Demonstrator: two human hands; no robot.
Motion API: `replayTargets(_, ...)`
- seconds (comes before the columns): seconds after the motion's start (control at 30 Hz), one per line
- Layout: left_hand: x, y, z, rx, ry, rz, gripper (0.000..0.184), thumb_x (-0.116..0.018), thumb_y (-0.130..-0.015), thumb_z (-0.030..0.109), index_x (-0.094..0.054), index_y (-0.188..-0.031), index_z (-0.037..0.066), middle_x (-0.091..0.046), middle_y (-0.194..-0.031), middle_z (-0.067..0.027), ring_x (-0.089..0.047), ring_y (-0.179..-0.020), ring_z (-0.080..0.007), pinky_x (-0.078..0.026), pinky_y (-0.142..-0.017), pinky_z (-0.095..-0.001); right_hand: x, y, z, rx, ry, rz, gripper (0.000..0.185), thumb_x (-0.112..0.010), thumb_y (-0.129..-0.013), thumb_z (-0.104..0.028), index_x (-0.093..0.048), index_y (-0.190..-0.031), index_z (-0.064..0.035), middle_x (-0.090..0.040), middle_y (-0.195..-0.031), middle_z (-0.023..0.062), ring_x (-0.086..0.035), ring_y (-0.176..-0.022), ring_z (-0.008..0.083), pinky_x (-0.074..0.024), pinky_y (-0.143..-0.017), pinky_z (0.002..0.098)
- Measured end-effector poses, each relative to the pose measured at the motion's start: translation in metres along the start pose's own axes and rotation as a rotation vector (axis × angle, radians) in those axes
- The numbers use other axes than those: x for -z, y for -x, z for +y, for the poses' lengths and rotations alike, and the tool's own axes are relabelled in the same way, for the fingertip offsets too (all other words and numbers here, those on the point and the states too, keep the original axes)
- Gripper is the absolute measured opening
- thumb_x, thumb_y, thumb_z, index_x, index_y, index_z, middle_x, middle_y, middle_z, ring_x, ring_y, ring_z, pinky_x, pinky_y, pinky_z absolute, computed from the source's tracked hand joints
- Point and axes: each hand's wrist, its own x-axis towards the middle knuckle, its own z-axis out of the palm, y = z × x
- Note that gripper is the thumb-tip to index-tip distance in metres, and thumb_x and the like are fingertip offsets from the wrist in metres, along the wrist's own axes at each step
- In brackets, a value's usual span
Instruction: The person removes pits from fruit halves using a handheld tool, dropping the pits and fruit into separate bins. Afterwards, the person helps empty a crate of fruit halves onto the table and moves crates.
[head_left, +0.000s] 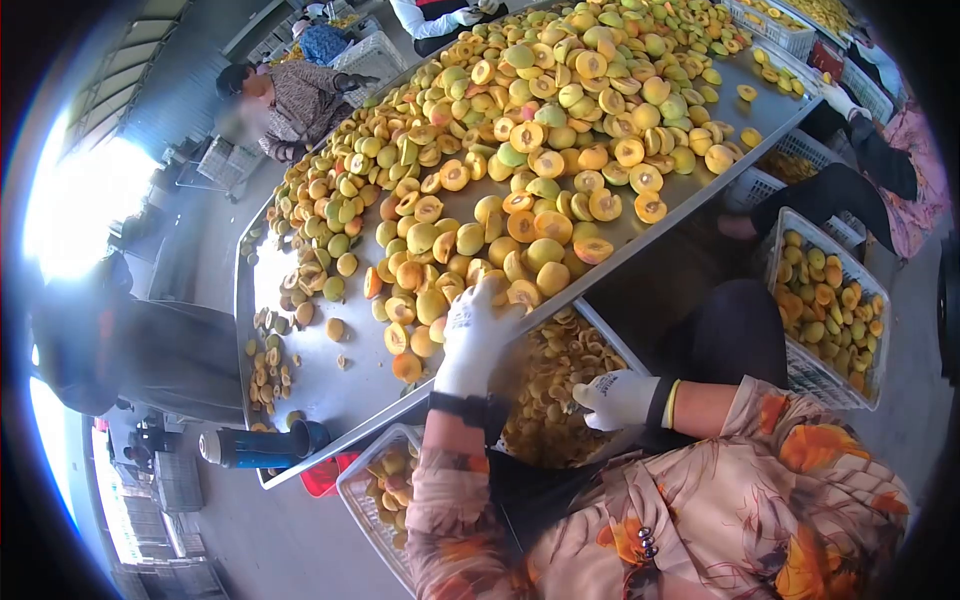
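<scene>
My left hand (467, 340), in a white glove with a dark band at the wrist, reaches over the near edge of the metal table (350, 385). Its fingers stretch out against the pile of halved yellow peaches (545, 225), their tips partly hidden among the fruit. My right hand (615, 398), also in a white glove, hovers over a crate of small brownish-yellow pieces (555, 400), which look like pits or scraps. Its fingers are curled closed, and whatever they may hold is too small to make out.
A crate of peach halves (825, 300) stands to the right, another crate (375, 490) below left. A blue bottle (260, 447) lies at the table's left corner. Co-workers sit around the table, one in a patterned jacket (305, 100) across it, another in pink (915, 160) at right.
</scene>
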Motion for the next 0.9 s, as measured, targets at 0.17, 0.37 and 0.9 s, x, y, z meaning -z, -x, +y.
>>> replayTargets(0.17,-0.021,-0.037,0.025,0.171,-0.083,-0.22,0.062,-0.081,-0.075,0.04,-0.061,-0.119,0.0,-0.071,-0.108,-0.0215,-0.067,-0.105,-0.0372,-0.053,-0.089,-0.0448,0.023,-0.003,-0.004,-0.047,-0.129,-0.047,0.033,-0.053,-0.093,-0.027,-0.062,-0.112,-0.0026,-0.071,-0.097,0.024,-0.07,-0.093,0.0421,-0.0534,-0.082,0.0509)
replayTargets(0.37,-0.039,-0.027,0.008,0.178,-0.273,-0.127,0.044,-0.077,-0.078,0.037,-0.065,-0.097,-0.001,-0.07,-0.095,-0.0212,-0.068,-0.096,-0.0394,-0.053,-0.086,-0.0452,0.053,0.006,-0.008,-0.051,-0.294,0.059,0.034,-0.06,-0.091,-0.029,-0.062,-0.113,-0.0025,-0.071,-0.092,0.023,-0.07,-0.089,0.0393,-0.0534,-0.081,0.0476)
replayTargets(0.9,0.038,0.122,0.1,0.303,1.255,0.322,0.042,-0.053,-0.1,0.029,-0.06,-0.125,-0.003,-0.067,-0.106,-0.0127,-0.062,-0.087,-0.0176,-0.053,-0.08,-0.0308,0.046,0.022,-0.083,0.424,-0.322,0.733,0.025,-0.065,-0.093,-0.019,-0.054,-0.103,0.0011,-0.068,-0.078,0.0245,-0.068,-0.072,0.0437,-0.0519,-0.061,0.0486)
